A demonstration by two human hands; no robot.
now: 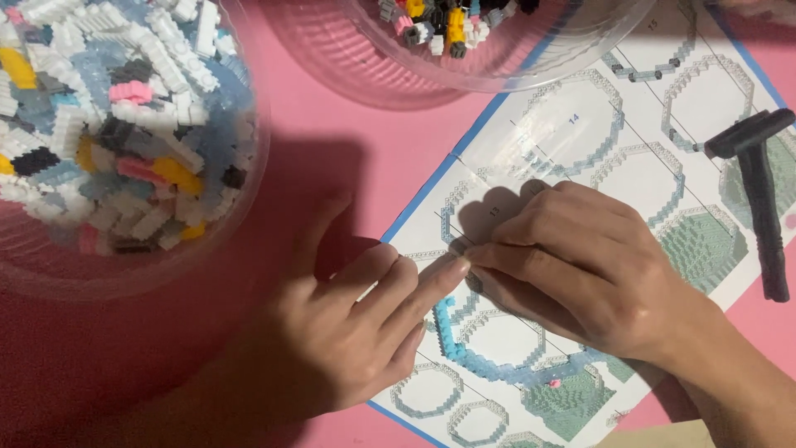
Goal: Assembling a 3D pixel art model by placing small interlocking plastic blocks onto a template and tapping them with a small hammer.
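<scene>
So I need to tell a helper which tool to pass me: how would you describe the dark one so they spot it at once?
Start at the instruction sheet on the pink table and follow it to its right edge. There lies the dark grey T-shaped tool, its crossbar on the sheet and its long handle running down onto the pink. It is the only single-piece dark thing; all else nearby is small bricks.

Pink tabletop point(332, 124): brick tub point(240, 207) at 10 o'clock, second tub point(531, 70) at 12, instruction sheet point(580, 124) and black tool point(759, 191) at 3.
</scene>
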